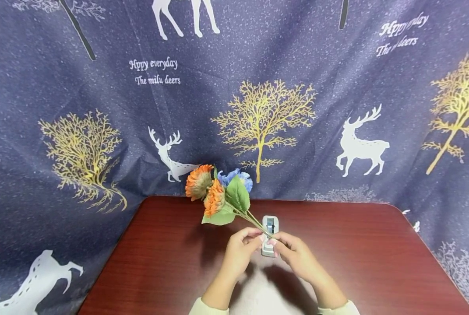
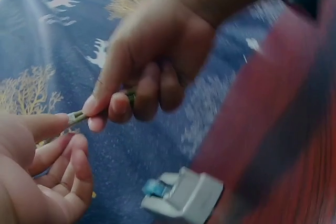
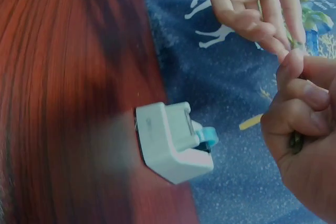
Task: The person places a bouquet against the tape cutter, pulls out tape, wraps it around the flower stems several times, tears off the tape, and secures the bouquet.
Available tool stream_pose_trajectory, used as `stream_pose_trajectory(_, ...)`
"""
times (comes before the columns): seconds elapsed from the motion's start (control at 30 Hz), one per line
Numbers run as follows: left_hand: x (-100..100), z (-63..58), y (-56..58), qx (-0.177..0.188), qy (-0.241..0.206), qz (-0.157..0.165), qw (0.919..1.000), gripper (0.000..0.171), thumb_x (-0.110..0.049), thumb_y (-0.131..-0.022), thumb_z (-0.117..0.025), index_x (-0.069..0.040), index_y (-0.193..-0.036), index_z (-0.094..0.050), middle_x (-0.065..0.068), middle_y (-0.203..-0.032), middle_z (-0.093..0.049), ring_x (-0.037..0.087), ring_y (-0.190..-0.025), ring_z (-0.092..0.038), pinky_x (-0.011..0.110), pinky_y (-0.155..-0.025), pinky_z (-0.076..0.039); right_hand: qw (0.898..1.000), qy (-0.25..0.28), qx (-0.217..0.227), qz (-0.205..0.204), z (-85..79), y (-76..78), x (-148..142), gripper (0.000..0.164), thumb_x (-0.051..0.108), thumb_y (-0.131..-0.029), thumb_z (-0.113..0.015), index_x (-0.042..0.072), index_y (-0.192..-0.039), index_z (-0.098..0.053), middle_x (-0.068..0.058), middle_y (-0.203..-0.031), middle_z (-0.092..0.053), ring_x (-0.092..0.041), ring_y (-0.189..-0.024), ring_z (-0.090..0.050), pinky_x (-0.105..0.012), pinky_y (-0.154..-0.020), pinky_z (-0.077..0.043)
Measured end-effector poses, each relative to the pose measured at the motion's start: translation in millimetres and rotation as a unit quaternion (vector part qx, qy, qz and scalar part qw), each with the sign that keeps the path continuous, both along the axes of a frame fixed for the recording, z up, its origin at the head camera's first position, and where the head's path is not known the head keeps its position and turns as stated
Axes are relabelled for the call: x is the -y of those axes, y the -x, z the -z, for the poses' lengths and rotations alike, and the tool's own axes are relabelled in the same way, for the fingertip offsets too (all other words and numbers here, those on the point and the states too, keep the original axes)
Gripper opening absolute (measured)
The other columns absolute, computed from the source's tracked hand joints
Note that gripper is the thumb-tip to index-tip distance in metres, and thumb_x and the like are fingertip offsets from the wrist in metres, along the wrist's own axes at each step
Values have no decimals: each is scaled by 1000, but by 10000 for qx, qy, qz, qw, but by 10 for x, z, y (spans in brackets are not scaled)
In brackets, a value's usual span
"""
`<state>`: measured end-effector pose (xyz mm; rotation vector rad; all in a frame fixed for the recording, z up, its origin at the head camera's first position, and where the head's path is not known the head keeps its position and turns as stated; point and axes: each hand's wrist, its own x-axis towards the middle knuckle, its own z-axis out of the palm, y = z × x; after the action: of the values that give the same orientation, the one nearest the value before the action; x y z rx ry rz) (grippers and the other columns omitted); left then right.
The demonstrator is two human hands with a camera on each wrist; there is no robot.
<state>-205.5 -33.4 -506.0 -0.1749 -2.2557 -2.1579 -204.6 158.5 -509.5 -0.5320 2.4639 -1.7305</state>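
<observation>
In the head view, a bunch of flowers [image 1: 215,197], orange and blue with green leaves, leans up to the left. My left hand [image 1: 239,251] pinches its thin green stems [image 1: 254,220]. Beside it, nearer the stem ends, my right hand [image 1: 295,253] grips the same stems. Something small and whitish [image 2: 72,118], perhaps tape, shows on the stems by the left thumb. Below the hands stands a white tape dispenser [image 3: 173,140] holding a light-blue roll [image 3: 208,136]; fingers partly cover it in the head view. The right fingers [image 2: 149,98] curl around the stem ends.
The dark red wooden table [image 1: 159,253] carries the dispenser. Just behind its far edge hangs a dark blue cloth [image 1: 202,96] printed with deer and trees. Shadows of the arms fall across the tabletop.
</observation>
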Motion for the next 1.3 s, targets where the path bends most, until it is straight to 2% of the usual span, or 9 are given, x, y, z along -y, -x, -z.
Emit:
stream_pose_trajectory(0.13,10,-39,4,549,-713,205,9957,28,-13,-90,-72,5,-112,-71,10,-86,-71,9,-74,-63,23,-69,-55,9969,602,126,-481,15,-4,25,29,19,-104,-54,-5,-117,-65,2,-64,-50,2,-48,-36,-19,-40,-30)
stream_pose_trajectory(0.27,16,-51,0,609,-924,259,9935,29,-12,-90,-73,9,-109,-70,-4,-77,-68,8,-72,-62,22,-69,-53,9908,1055,125,-843,27,-9,52,26,14,-105,-52,-7,-114,-63,5,-67,-54,4,-48,-35,-17,-40,-29)
stream_pose_trajectory(0.4,20,-51,4,563,-1063,269,9924,29,-10,-89,-73,12,-106,-68,-6,-75,-66,8,-71,-62,23,-69,-53,9862,1284,42,-1048,20,-25,78,23,9,-105,-50,-9,-113,-62,9,-72,-59,4,-49,-34,-17,-39,-28)
stream_pose_trajectory(0.5,15,-53,3,540,-1093,248,9922,28,-10,-89,-73,13,-105,-68,-5,-74,-65,8,-70,-61,22,-69,-53,9872,1252,-41,-983,27,-35,94,23,9,-105,-50,-8,-115,-62,6,-71,-59,4,-49,-34,-16,-39,-28)
stream_pose_trajectory(0.7,-8,-77,-14,566,-1168,127,9915,27,-9,-88,-72,12,-104,-66,-1,-73,-63,8,-69,-59,22,-69,-53,9959,749,-228,-446,11,-57,148,17,18,-104,-55,7,-109,-67,-13,-69,-54,4,-48,-37,-15,-39,-31)
stream_pose_trajectory(0.9,-29,-94,-30,554,-1107,-98,9923,24,-7,-87,-70,12,-101,-66,-2,-73,-61,8,-69,-58,23,-70,-53,9983,478,-296,-175,19,-76,208,12,21,-103,-58,15,-105,-67,-12,-72,-58,4,-47,-39,-15,-40,-32)
stream_pose_trajectory(1.0,-41,-85,-35,564,-1102,-175,9922,21,-6,-87,-68,12,-98,-65,-2,-72,-59,8,-69,-57,23,-70,-51,9982,460,-296,-231,31,-83,221,13,21,-103,-57,13,-106,-66,-14,-72,-58,4,-46,-39,-15,-39,-33)
stream_pose_trajectory(1.2,-59,-48,-33,536,-1240,-220,9906,16,-5,-88,-66,9,-92,-63,-1,-71,-56,9,-68,-53,20,-67,-47,9980,472,-205,-354,44,-91,233,18,23,-104,-55,7,-108,-63,-26,-75,-57,3,-44,-40,-15,-38,-34)
stream_pose_trajectory(1.3,-64,-39,-31,508,-1283,-201,9902,16,-7,-89,-67,8,-91,-62,0,-71,-56,10,-68,-53,20,-67,-46,9985,450,-176,-258,40,-95,241,17,25,-104,-55,11,-107,-64,-26,-75,-57,3,-44,-40,-15,-38,-33)
